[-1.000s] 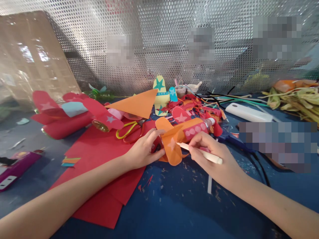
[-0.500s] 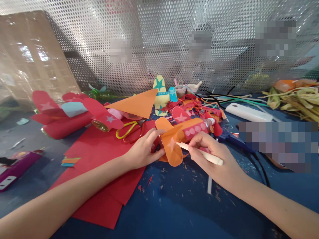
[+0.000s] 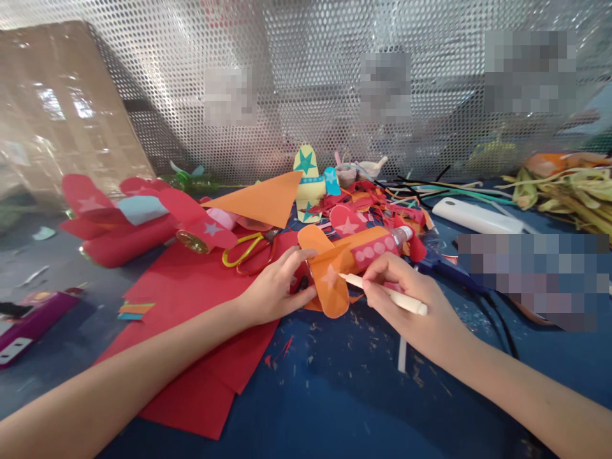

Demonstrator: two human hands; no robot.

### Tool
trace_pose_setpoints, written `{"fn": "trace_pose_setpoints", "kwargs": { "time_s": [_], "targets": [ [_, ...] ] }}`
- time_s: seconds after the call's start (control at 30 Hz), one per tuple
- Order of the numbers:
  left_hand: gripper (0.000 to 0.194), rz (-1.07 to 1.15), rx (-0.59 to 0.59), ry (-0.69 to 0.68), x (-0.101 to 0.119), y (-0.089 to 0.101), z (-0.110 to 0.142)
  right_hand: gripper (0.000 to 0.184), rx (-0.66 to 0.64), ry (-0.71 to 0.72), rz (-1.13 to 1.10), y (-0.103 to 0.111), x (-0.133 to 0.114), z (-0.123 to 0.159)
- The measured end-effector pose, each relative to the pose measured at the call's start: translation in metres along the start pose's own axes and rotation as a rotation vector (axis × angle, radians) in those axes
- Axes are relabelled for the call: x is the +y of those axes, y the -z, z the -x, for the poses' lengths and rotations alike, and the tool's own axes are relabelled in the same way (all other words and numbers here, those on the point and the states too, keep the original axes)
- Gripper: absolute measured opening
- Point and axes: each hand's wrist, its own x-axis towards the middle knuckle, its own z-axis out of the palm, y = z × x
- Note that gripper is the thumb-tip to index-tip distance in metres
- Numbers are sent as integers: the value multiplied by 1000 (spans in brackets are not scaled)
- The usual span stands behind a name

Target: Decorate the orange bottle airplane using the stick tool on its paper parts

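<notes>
A toy plane made of a plastic bottle covered in orange paper (image 3: pixel 335 301) lies at the middle of the table, its bottle neck pointing right. Pink dots run along its side, and a pale star sits on the near wing. My left hand (image 3: pixel 275 287) is closed on the plane's left end, some fingertips hidden behind it. Between the fingers of my right hand (image 3: pixel 415 287) is a cream-coloured marker pen (image 3: pixel 408 301), its tip at the star's right edge. Yellow-and-red-handled scissors (image 3: pixel 243 250) rest just beyond my left hand.
Red paper sheets (image 3: pixel 191 357) spread under my left forearm. A red paper plane (image 3: pixel 129 239) stands at left, a yellow one (image 3: pixel 306 167) at the back. Red paper scraps (image 3: pixel 368 197), a white glue gun or similar tool (image 3: pixel 478 215) and a purple object (image 3: pixel 38 325) lie around.
</notes>
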Motion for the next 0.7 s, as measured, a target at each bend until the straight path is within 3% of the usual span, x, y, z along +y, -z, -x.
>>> {"fn": "trace_pose_setpoints", "kwargs": {
  "time_s": [0.7],
  "targets": [
    [41, -17, 9, -10, 0, -1, 0, 12, -6, -14, -20, 0, 1, 0]
  ]
}}
